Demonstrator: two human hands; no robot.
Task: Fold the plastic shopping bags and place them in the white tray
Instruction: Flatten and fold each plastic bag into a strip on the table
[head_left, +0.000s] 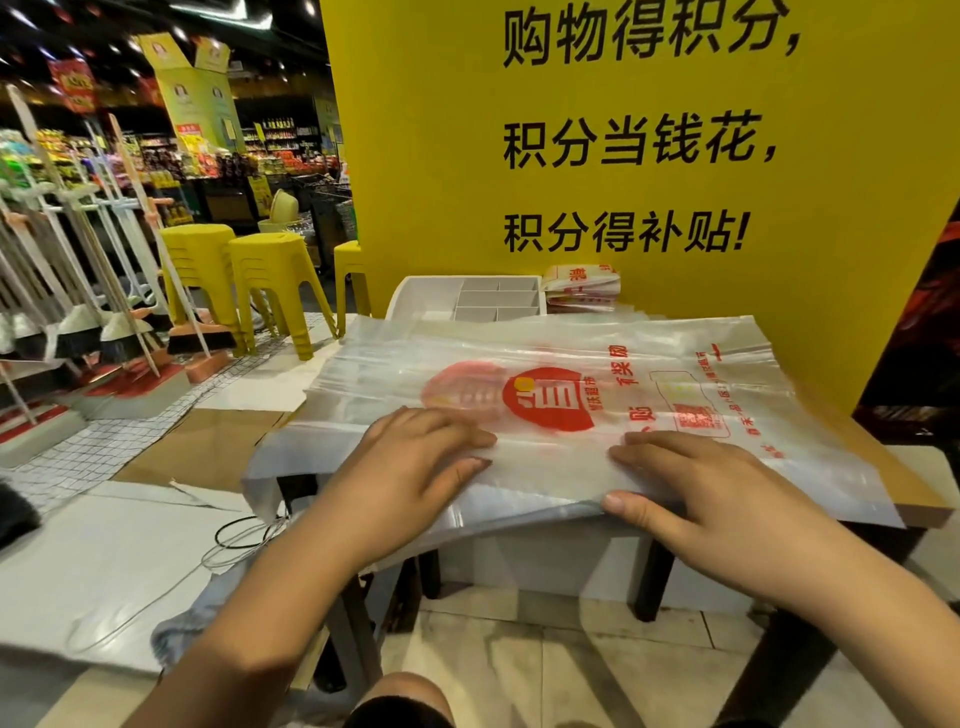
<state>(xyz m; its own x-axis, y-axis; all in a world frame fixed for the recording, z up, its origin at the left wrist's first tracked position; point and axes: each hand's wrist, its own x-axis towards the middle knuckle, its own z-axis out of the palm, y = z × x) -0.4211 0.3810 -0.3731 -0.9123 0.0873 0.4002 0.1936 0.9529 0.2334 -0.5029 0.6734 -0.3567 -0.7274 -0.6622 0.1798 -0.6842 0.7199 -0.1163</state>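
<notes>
Head view, folding station. A stack of plastic shopping bags (675, 332) lies flat across the wooden table (917, 491), its left end overhanging the edge at 9 o'clock. The top bag (550, 400), with its red round logo, is the one I am working, and its near long edge appears turned over toward 12 o'clock as a pale band. My left hand (415, 457) lies palm down on that band at 7 o'clock of the logo, fingers straight and together, holding nothing and only pressing, so the slippery film cannot spring back. My right hand (691, 493) lies opposite at 5 o'clock of the logo, fingers likewise straight on the film, with the thumb along the near edge. Whether any film is caught under that thumb I cannot tell. The two hands point at each other, which I judge suits flattening a crease from both ends. The white tray (415, 291), divided into compartments, stands at 12 o'clock behind the stack, against the yellow board (415, 156). A bundle of folded bags (579, 288) sits just beside the tray at its 3 o'clock, not in it. Yellow stools (270, 270) and brooms (119, 332) stand away at 10 o'clock. Judged stage: first lengthwise fold of this bag, nothing yet placed
</notes>
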